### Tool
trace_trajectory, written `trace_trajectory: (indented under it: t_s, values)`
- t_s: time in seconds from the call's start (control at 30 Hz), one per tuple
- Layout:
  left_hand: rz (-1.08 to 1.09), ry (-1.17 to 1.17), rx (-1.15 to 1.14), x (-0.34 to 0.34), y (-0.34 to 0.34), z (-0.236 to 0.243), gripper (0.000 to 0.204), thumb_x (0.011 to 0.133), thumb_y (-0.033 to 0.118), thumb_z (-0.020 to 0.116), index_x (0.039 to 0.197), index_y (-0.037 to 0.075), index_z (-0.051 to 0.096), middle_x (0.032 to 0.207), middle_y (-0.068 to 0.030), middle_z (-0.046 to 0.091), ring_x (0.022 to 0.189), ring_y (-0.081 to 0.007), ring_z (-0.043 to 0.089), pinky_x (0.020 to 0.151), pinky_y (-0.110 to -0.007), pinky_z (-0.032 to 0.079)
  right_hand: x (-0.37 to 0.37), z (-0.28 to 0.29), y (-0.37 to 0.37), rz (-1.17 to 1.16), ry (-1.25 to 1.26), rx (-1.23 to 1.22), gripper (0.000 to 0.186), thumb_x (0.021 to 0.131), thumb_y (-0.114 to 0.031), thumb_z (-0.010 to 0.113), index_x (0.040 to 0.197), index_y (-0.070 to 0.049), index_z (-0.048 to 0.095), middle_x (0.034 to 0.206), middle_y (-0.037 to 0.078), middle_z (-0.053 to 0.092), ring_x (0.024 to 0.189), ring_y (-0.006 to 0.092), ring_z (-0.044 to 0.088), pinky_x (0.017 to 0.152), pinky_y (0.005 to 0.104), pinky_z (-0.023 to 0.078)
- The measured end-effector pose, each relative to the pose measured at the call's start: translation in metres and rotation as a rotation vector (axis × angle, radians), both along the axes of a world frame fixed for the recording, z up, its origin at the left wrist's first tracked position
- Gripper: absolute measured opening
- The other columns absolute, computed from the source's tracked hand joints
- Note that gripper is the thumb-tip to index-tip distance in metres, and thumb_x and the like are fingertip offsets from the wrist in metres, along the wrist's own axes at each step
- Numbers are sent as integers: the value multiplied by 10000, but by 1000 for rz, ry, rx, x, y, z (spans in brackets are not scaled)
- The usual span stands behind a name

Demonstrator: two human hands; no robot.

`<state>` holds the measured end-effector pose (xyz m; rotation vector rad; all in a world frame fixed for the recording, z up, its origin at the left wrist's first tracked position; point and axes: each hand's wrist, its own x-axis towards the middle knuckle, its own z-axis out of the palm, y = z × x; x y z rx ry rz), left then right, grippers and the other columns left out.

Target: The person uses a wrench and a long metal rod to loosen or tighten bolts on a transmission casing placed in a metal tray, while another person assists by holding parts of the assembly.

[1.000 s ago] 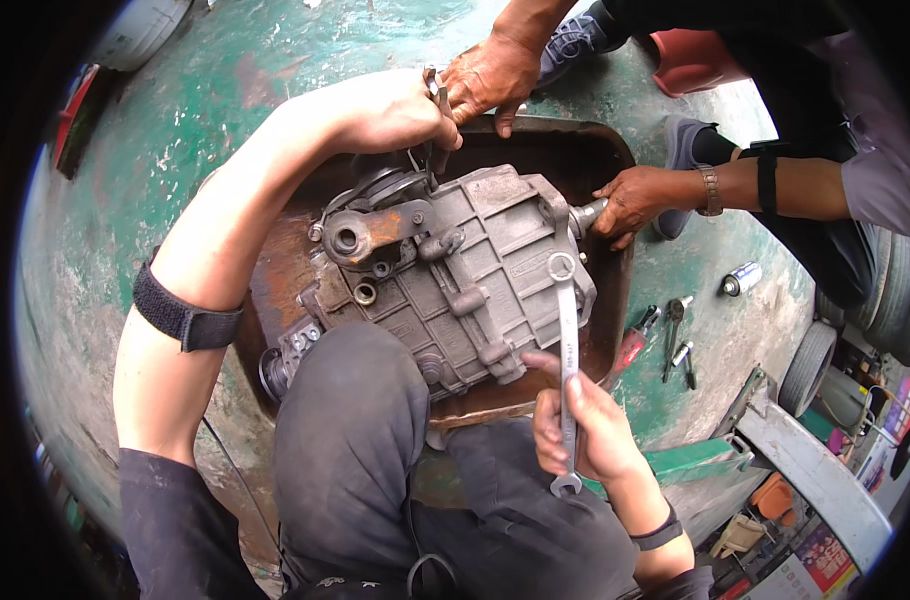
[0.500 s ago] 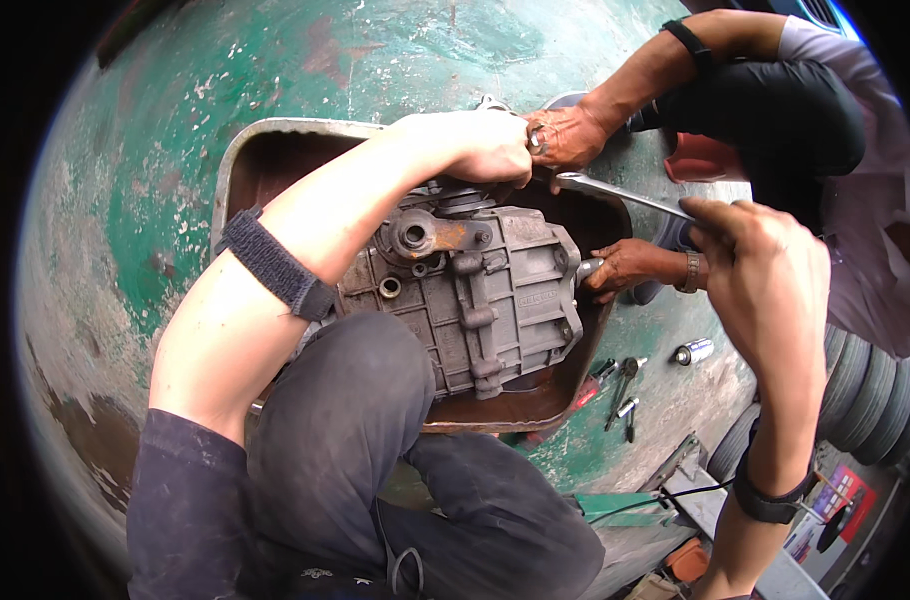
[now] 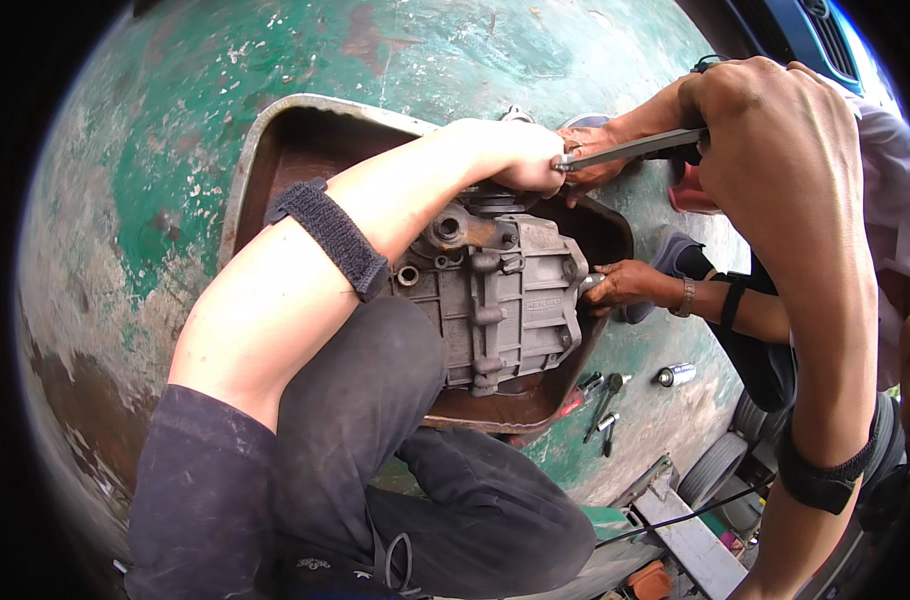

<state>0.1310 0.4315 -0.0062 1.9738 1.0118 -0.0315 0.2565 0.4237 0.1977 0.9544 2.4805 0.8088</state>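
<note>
A grey metal gearbox housing (image 3: 535, 310) lies in a rusty-brown metal tray (image 3: 275, 190) in front of my knees. Beyond its far side my left hand (image 3: 530, 158) is closed in a fist; what it grips is hidden. In my right hand (image 3: 765, 120) is a long metal spanner (image 3: 635, 150), its far end at my left knuckles. A co-worker's hand (image 3: 587, 150) is beside that end, partly hidden by the spanner. The co-worker's other hand (image 3: 625, 285) holds the stub at the gearbox's right end.
Right of the tray, several hand tools (image 3: 607, 405) and a small can (image 3: 677, 374) lie on the worn green floor (image 3: 455, 60). The co-worker crouches on the right, with a shoe (image 3: 665, 265) near the tray. Lower right are tyres (image 3: 713, 468) and a metal frame (image 3: 690, 530).
My right hand has risen away from me, swinging the spanner up so its far end meets my left fist. The view has shifted slightly. The co-worker's lower hand stays at the stub.
</note>
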Motion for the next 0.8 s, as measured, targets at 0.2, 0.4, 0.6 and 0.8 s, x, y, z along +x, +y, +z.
trace_trajectory:
  t_s: [0.2, 0.4, 0.6, 0.8]
  values:
    - [-44, -11, -79, -1, -1, 10, 306, 820, 248, 535, 981, 65, 721, 965, -162, 701, 900, -297, 672, 806, -401, 508, -1, -1, -3, 73, 24, 47, 41, 702, -101, 630, 693, -67, 651, 720, 111, 646, 718, 271, 672, 612, 378, 506]
    - [77, -105, -75, -3, -3, 2, 274, 746, 259, 620, 891, 54, 729, 809, -159, 698, 743, -283, 657, 692, -390, 514, 12, -26, -41, -34, 159, 23, 46, 722, -94, 611, 743, -77, 647, 826, 81, 661, 753, 241, 662, 626, 356, 507]
    - [86, -161, -138, -4, 0, -13, 267, 764, 272, 625, 904, 68, 724, 787, -152, 693, 724, -287, 650, 691, -397, 515, 48, -63, -118, -352, 322, -182, 486, 751, 6, 587, 1234, -52, 596, 966, 146, 585, 874, 297, 593, 728, 399, 504]
    - [-73, -143, 52, 4, 7, -27, 280, 786, 302, 652, 889, 50, 719, 858, -169, 691, 801, -314, 657, 731, -409, 510, 61, -94, -148, -553, 779, -397, 465, 767, 61, 575, 1205, -81, 640, 930, 100, 636, 833, 284, 641, 724, 373, 537]
